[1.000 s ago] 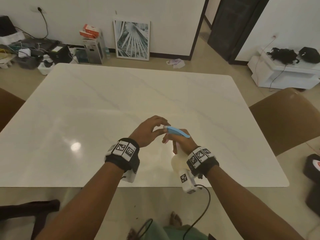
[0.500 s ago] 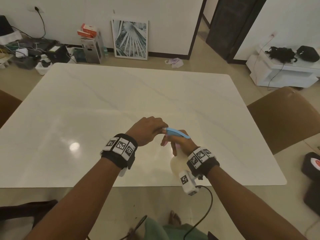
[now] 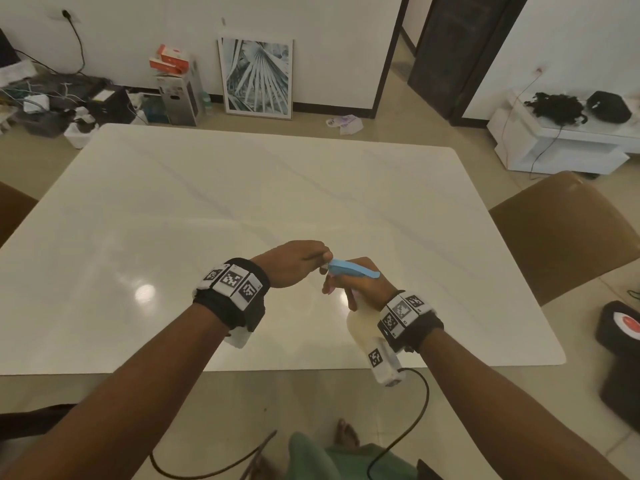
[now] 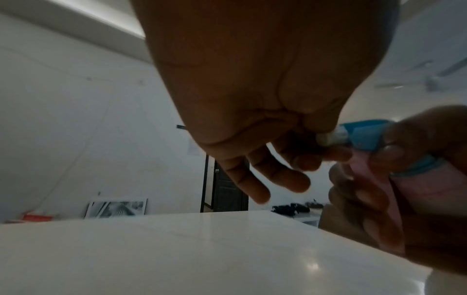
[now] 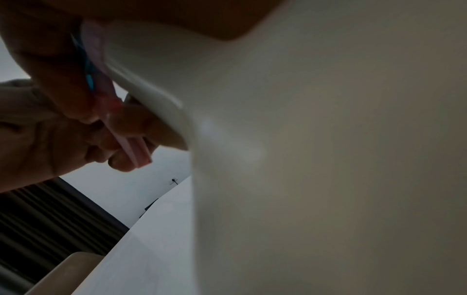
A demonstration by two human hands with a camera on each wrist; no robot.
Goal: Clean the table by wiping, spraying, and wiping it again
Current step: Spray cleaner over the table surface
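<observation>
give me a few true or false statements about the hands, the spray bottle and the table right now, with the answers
1. The right hand grips the spray bottle by its neck. True.
2. The left hand lies flat on the table. False: it is raised, its fingertips pinching the nozzle tip of the bottle's blue head.
3. The bottle is held above the near part of the table. True.
4. A cloth lies on the table. False: no cloth shows in any view.
5. The bottle's trigger is green. False: it is pink.
</observation>
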